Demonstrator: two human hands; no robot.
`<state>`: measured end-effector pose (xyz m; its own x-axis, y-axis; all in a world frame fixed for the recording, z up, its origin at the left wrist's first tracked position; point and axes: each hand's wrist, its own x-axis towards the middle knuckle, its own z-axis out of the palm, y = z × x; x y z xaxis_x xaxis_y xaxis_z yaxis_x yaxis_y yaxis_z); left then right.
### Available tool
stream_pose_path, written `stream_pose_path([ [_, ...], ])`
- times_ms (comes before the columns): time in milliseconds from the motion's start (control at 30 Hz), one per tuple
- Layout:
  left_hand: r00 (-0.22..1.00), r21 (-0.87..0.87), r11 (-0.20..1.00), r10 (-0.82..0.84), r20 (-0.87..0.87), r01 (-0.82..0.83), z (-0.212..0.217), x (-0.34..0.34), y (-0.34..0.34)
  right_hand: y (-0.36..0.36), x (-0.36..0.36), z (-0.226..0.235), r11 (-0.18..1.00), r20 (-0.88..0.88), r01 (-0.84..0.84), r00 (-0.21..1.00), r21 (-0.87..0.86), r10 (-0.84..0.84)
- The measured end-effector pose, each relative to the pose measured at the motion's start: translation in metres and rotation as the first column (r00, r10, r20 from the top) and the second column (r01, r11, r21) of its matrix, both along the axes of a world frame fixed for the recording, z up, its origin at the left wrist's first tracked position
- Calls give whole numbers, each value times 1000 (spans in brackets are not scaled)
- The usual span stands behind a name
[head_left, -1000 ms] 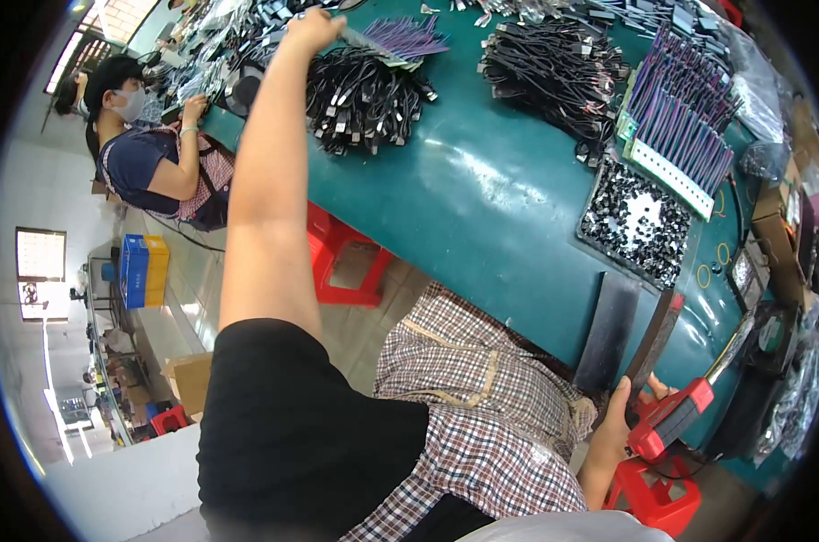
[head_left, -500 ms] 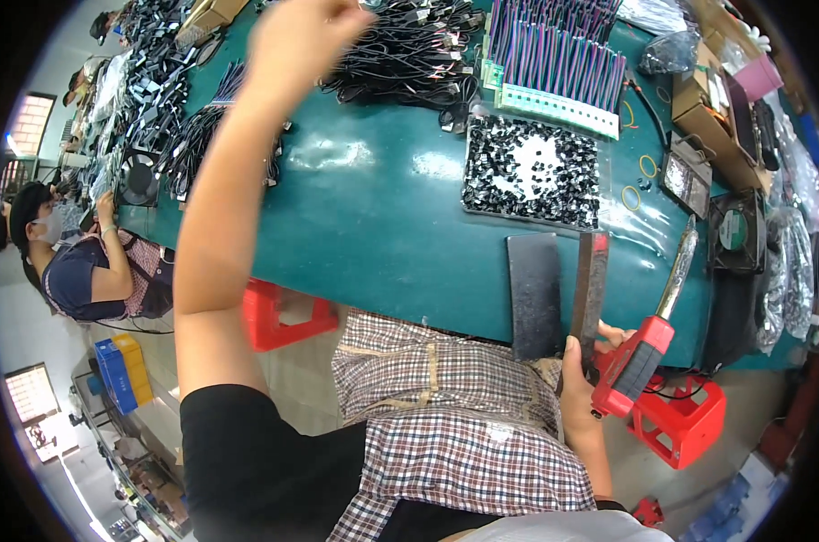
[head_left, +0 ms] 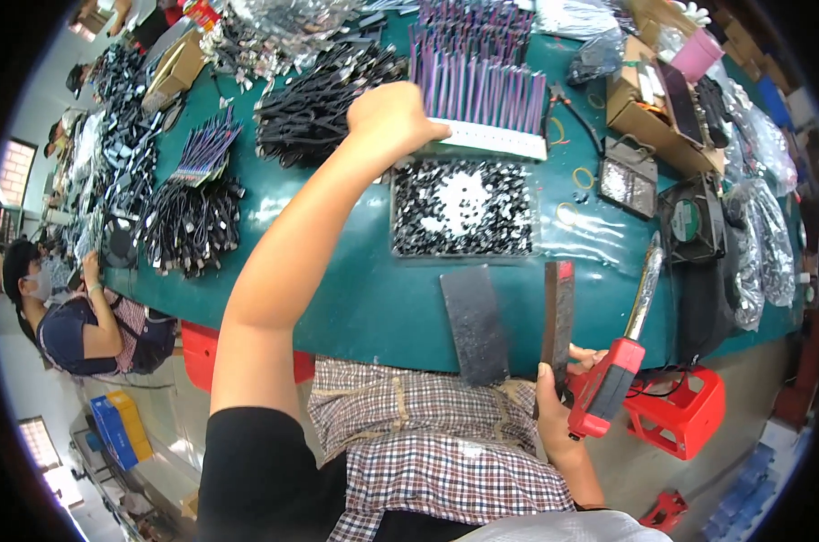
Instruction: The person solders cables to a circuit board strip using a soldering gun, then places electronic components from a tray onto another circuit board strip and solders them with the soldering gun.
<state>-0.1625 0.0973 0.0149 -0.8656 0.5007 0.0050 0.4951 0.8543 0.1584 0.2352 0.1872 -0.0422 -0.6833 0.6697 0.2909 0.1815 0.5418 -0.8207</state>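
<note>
My left arm reaches far across the green table (head_left: 337, 280). My left hand (head_left: 393, 117) is closed at the left end of a white strip carrying a row of purple wires (head_left: 491, 77). At the table's near edge my right hand (head_left: 554, 408) grips the handle of a red gun-shaped tool (head_left: 613, 384), whose metal nozzle (head_left: 646, 280) rests on the tabletop. Just below my left hand lies a clear tray of small black parts (head_left: 463, 210).
Two dark flat pads (head_left: 474, 323) (head_left: 558, 312) lie at the near edge. Black cable bundles (head_left: 192, 226) (head_left: 314, 104) cover the left. A cardboard box (head_left: 653, 113) and a small fan (head_left: 689, 219) stand right. Red stools (head_left: 685, 415) (head_left: 197, 348) stand below; a seated person (head_left: 79, 321) works at left.
My left hand has swung right, from the black cable bundles to the strip of purple wires. My view has turned with it. My right hand still holds the red tool.
</note>
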Motion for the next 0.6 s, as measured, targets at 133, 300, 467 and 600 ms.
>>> stream_pose_path([
  [133,927,309,948,-48,372,-75,7,-7,-5,4,2,-11,995,-17,-14,1000,98,16],
  [300,751,803,389,-320,577,-451,-4,21,9,12,-3,-16,999,-146,-34,989,1,33],
  [467,783,840,75,-327,529,-537,16,35,17,16,-8,5,999,-184,-35,983,-41,27],
  [600,794,894,218,-411,448,-392,27,58,8,26,-5,25,995,-92,-61,993,73,68],
])
